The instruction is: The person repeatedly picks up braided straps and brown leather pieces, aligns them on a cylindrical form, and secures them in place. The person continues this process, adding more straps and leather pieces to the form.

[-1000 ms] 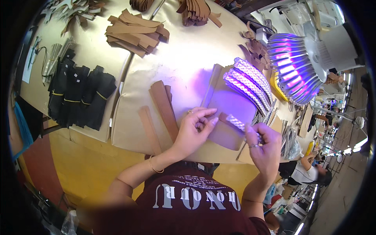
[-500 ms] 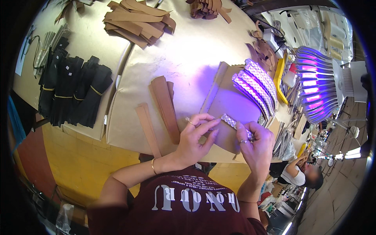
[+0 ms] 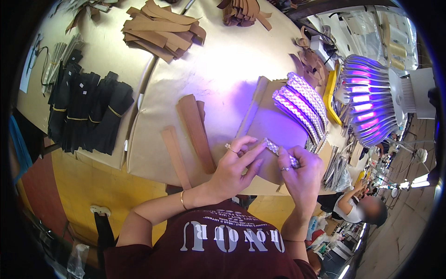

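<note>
A short silvery braided strap (image 3: 272, 147) is pinched between the thumb and fingers of my right hand (image 3: 304, 174), its free end pointing left. At that end, the index fingertip of my left hand (image 3: 231, 171) touches or nearly touches the strap. The left thumb stands apart from the index finger, so that hand looks open. Just beyond my hands, a bundle of braided straps (image 3: 304, 104), tinted purple by the lamp, rests on a brown board (image 3: 267, 114). Left of my left hand lie a single tan leather strip (image 3: 174, 151) and a stack of brown strips (image 3: 195, 128).
A finned lamp (image 3: 369, 102) glows purple at the right, near a yellow tray edge (image 3: 331, 93). Banded black strips (image 3: 88, 109) lie at the left. A heap of tan strips (image 3: 162, 30) sits at the back. Another person (image 3: 355, 207) is at the far right.
The braided strap now lies straighter in my right hand, and my left fingertip has shifted slightly right toward its end. A foot has come into view on the floor at the left.
</note>
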